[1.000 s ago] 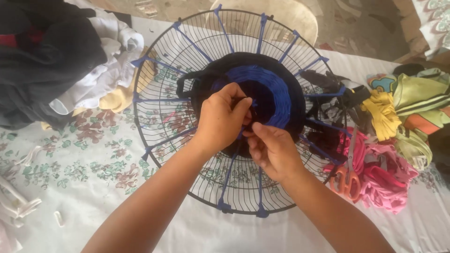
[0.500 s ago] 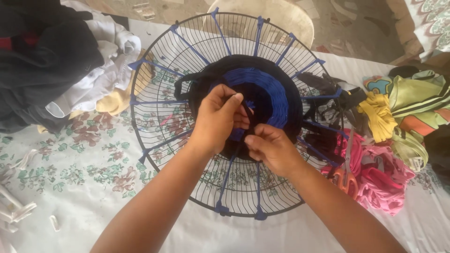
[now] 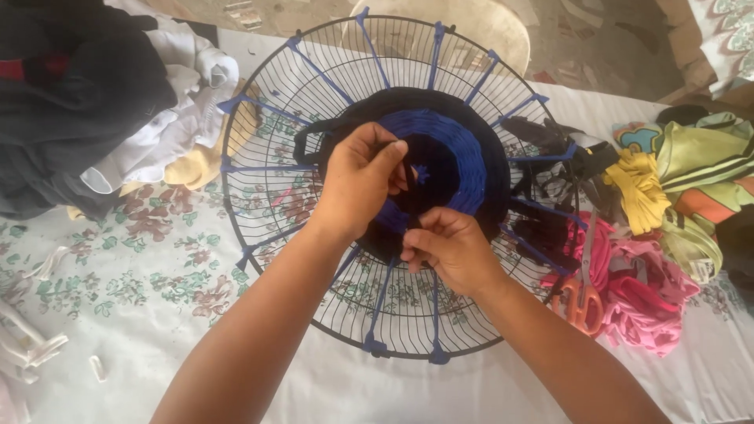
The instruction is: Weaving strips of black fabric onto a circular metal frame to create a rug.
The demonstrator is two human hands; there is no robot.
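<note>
The woven disc (image 3: 440, 169) — dark fabric strips coiled black at the core and rim with a blue band between — sat in the middle of a round wire fan guard (image 3: 275, 86), which lay flat on the flowered tablecloth (image 3: 141, 259). Blue strips (image 3: 314, 69) ran out from the disc like spokes to the guard's rim, tied there all the way round. The disc had no long axis; what counted was the radial line, centre to rim.

Both hands were over the near half of the disc. The left hand (image 3: 357, 180) lay upon its left-centre, fingers closed in a narrow pinch on a dark strip. The right hand (image 3: 448, 251) was lower, at the disc's near edge, fingers curled and pinching what looked like the same strip, though the exact grip was hidden. The left hand was nearer the centre — the right nearer the rim.

The wire between disc and rim stood open on the left and near sides. To the right it was crowded: loose dark strips (image 3: 550, 141) draped over the guard, orange-handled scissors (image 3: 580, 302) on a heap of pink cloth (image 3: 636, 306) just beside the rim, yellow and green cloth (image 3: 675, 169) beyond. A pile of black and white clothing (image 3: 94, 102) touched the guard's far-left edge.
</note>
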